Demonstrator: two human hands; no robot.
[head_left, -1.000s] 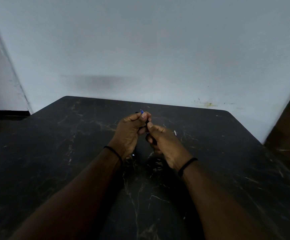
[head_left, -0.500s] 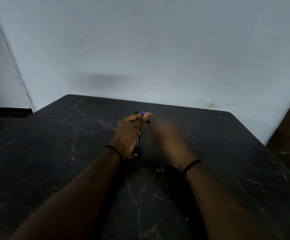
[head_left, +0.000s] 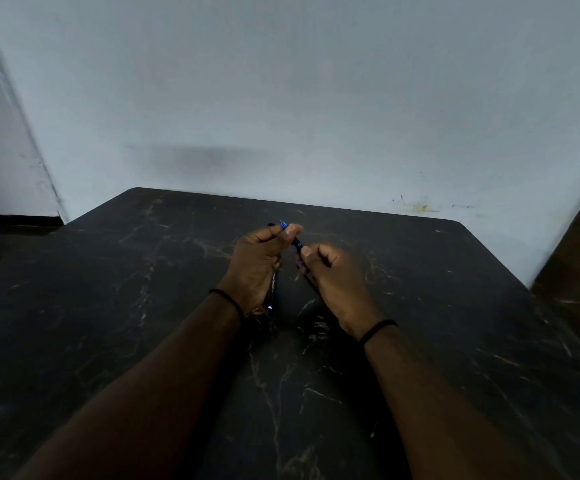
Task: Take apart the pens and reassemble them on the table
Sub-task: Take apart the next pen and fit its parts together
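Both grips are clenched. Left hand (head_left: 255,261) curls round a dark slim pen barrel (head_left: 271,289), whose lower end pokes out below the palm above the black marbled worktop (head_left: 108,306). At its fingertips I see a small blue pen tip (head_left: 284,225). Right hand (head_left: 330,275) pinches a short dark pen piece (head_left: 296,242) just beside the left thumb. Half a second ago the right hand was a blur further from me; now I see it sharp and drawn back close to the left hand, much as a second ago. Thin black bands (head_left: 227,301) circle both wrists.
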